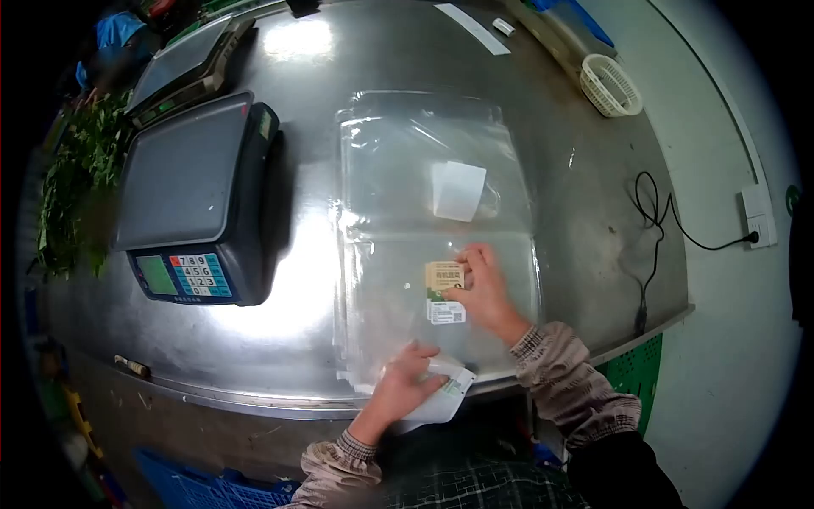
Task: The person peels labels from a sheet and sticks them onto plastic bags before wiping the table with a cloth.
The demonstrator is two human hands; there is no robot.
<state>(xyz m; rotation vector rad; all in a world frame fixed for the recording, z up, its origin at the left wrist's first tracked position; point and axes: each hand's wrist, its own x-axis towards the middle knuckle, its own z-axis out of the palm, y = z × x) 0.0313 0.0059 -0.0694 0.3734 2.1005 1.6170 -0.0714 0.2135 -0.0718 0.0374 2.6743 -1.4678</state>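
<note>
A stack of clear plastic bags (386, 280) lies flat on the metal table. My right hand (483, 288) rests at the right side of a beige and green label (441, 293) on the bags, fingertips touching its edge. White label backing (441, 399) is under my left hand (403, 386) at the table's front edge, pinched between thumb and fingers. Farther up on the bags lies a white paper piece (459, 192).
A digital scale (186, 187) stands at the left, with a second scale (186, 68) behind it and leafy greens (80, 178) beyond. A white basket (610, 86) is at the back right. A black cable (657, 229) runs to a wall socket.
</note>
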